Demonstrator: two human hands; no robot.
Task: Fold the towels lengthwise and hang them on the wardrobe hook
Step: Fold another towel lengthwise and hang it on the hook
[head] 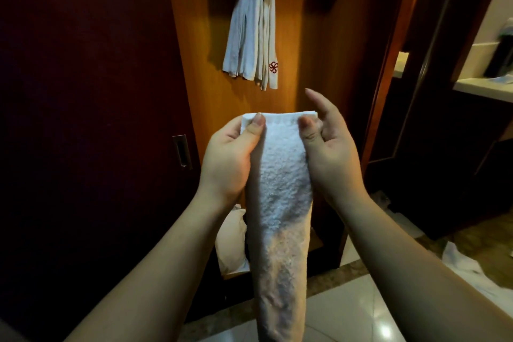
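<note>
- The left hand point(226, 155) pinches the top left corner of the folded white towel point(280, 203) with its thumb.
- The right hand point(327, 141) pinches the right corner, pointer finger straight out.
- The towel hangs down between both hands.
- More towels point(251, 36) hang on the wooden wardrobe point(313, 58) behind.

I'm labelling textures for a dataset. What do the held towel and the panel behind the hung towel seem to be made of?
Held towel: looks like white cotton terry, with a nubby looped pile and a flat woven band at its top edge. Panel: orange-brown wood or wood-look laminate, fine vertical grain, low satin sheen; which of the two is unclear.
</note>
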